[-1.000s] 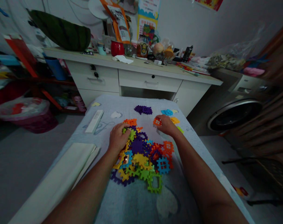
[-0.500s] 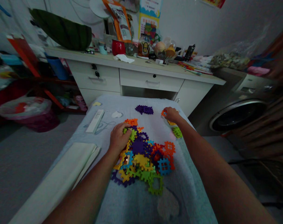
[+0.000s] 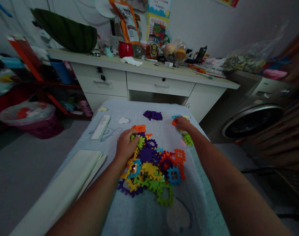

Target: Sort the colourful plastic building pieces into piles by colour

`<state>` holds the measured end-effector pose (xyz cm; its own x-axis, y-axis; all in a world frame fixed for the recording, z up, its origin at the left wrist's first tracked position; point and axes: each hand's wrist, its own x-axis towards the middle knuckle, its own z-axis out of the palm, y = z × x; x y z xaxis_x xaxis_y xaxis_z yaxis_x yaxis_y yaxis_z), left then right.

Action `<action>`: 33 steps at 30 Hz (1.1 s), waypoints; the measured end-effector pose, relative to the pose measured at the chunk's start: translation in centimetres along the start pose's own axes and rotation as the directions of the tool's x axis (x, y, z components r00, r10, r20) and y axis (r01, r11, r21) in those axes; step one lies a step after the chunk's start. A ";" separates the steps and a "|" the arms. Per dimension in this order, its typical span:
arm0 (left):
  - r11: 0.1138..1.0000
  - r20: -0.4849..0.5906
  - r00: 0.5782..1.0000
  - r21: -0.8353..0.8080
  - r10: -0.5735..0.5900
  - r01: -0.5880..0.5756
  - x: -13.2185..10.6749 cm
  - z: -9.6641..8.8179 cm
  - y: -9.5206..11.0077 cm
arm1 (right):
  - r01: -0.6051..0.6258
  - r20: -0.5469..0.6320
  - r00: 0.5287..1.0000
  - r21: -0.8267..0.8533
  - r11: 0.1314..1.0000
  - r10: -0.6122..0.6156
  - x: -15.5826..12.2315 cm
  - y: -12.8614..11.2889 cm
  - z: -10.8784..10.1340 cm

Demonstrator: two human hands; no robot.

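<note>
Pile (image 3: 148,167) of toothed pieces lies just below frame centre. Left hand (image 3: 125,145) at its upper-left edge, grip curled by green piece (image 3: 140,142); pinched or merely touched, cannot tell. Right hand (image 3: 183,124), right of centre, grip pinching orange piece (image 3: 174,122) beside blue piece (image 3: 175,116).

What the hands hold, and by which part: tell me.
Right hand: an orange piece, apparently by its right side. Left hand: touches a green piece; grip unclear.

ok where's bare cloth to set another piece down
Free: cloth between the purple pieces and the mixed pile, and the near stretch between the forearms. Crowded: the pile by the left hand, and the far right side around the right hand.
</note>
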<state>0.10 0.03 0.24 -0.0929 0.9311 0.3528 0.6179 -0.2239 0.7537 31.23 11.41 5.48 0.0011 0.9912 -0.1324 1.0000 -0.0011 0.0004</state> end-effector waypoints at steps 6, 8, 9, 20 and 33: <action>1.000 0.013 1.000 0.008 0.001 -0.001 0.0 0.0 -0.1 | 0.031 -0.072 0.997 0.079 0.996 -0.025 -0.3 0.6 -0.5; 1.000 0.012 1.000 0.011 -0.001 0.001 0.0 0.0 -0.1 | 0.044 -0.122 0.992 0.127 0.991 -0.029 -0.3 1.1 -0.8; 1.000 0.010 1.000 0.010 -0.002 0.002 0.0 0.0 -0.1 | 0.056 -0.149 0.988 0.152 0.987 -0.033 -0.3 1.4 -0.9; 1.000 0.007 1.000 -0.004 0.009 -0.009 0.1 0.2 -0.4 | 0.098 -0.281 0.959 0.252 0.963 -0.024 0.1 3.4 -0.8; 1.000 -0.001 1.000 0.003 0.012 -0.012 0.0 0.3 -0.6 | 0.070 -0.086 0.994 0.051 0.996 -0.065 -1.6 3.3 -0.7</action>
<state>-0.04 0.28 -0.44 -0.0864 0.9282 0.3619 0.6213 -0.2338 0.7479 34.53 9.93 6.36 -0.0642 0.9969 -0.0460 0.9964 0.0615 -0.0590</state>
